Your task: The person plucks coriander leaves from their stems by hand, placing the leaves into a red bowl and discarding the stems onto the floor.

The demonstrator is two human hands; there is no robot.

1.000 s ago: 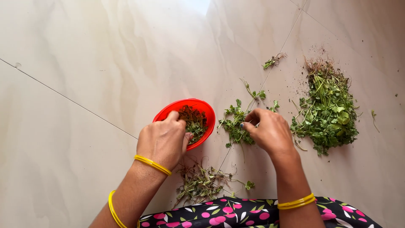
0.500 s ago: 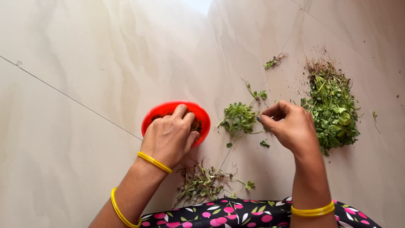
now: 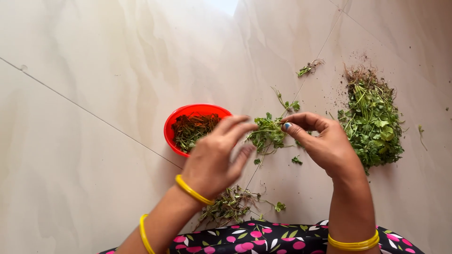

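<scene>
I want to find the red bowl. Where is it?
In the head view, the red bowl sits on the pale tiled floor, left of centre, just beyond the left hand, with picked greens inside.

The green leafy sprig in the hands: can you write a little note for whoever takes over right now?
Right hand: pinches the leafy sprig at its stem end.
Left hand: open, blurred, fingers at the sprig, holding nothing that I can see.
Red bowl: on the tiled floor, holds plucked greens.
Big unpicked bunch: lies right of the hands, roots on.
Heap of bare stems: near the lap.
Done: some leaves in the bowl. Left: this sprig and the big bunch.
</scene>
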